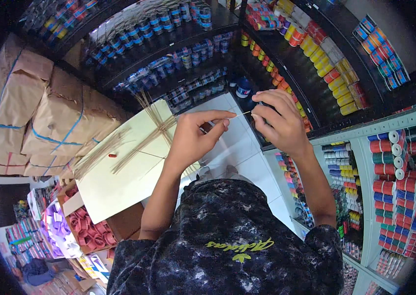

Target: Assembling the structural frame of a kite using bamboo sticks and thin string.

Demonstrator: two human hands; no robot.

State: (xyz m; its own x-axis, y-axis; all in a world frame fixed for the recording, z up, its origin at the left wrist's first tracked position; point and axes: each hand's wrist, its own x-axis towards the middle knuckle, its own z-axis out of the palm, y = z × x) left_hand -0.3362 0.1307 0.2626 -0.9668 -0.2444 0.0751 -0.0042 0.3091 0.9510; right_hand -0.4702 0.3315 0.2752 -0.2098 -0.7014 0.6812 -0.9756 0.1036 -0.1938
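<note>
My left hand (195, 135) is closed in a pinch, thumb against forefinger, in front of my chest. Between it and my right hand (284, 123) stretches a thin, straw-coloured stick (243, 114). The right hand's curled fingers meet the stick's other end, with the fingertips partly hidden. Beyond my left forearm stands a pale cream tabletop (102, 196). Crossed thin sticks (161, 127) lie on it close to my left hand, some reaching past its far edge. Farther left is a looser spread of sticks (95, 153), with a small red object (113, 156) beside it.
Brown paper parcels (53, 118) tied with blue string are stacked at the left. An open carton (124, 223) with coiled red bands (90, 228) stands below the table. Dark shelves (168, 46) hold jars and coloured spools. A pale rack (365, 162) with spools (397, 189) stands at the right.
</note>
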